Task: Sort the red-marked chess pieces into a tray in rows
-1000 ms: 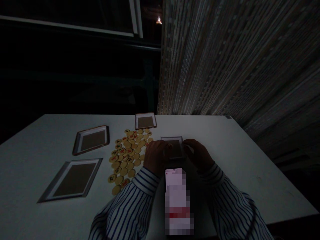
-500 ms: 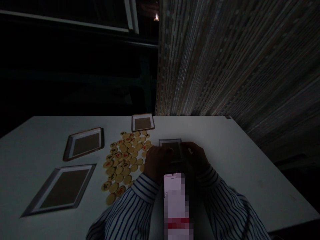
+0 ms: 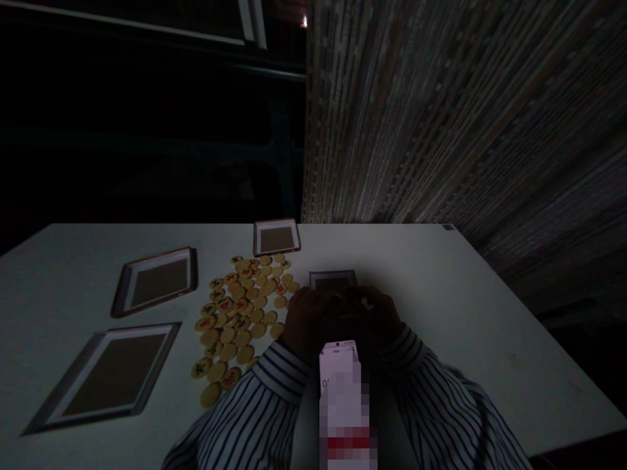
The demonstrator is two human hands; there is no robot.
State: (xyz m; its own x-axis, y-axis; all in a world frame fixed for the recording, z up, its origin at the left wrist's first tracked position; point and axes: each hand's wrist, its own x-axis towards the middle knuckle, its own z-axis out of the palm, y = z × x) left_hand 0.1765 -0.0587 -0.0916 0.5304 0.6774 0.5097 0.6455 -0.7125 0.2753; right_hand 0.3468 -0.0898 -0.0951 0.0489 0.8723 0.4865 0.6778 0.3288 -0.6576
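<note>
My left hand [image 3: 306, 318] and my right hand [image 3: 381, 315] meet over the near side of a small dark rectangular tray [image 3: 333, 274]. Both have bent, closed fingers, and deep shadow hides whatever lies between them. Left of my left hand, round wooden Chinese chess pieces [image 3: 242, 338] spread in a loose heap, some showing red or black characters and others blank. Below my wrists glows a lit phone [image 3: 339, 372], its screen partly blurred.
Three more shallow rectangular trays surround the pieces: one at the back [image 3: 277, 239], one at the left [image 3: 159, 282] and a larger one at the front left [image 3: 112, 372]. The white table [image 3: 470, 326] ends at a string curtain [image 3: 392, 130]. The surroundings are very dark.
My right hand has come in closer to my left hand, and its fingers have left the tray's right edge. The view has shifted slightly; the pieces and other trays lie as before.
</note>
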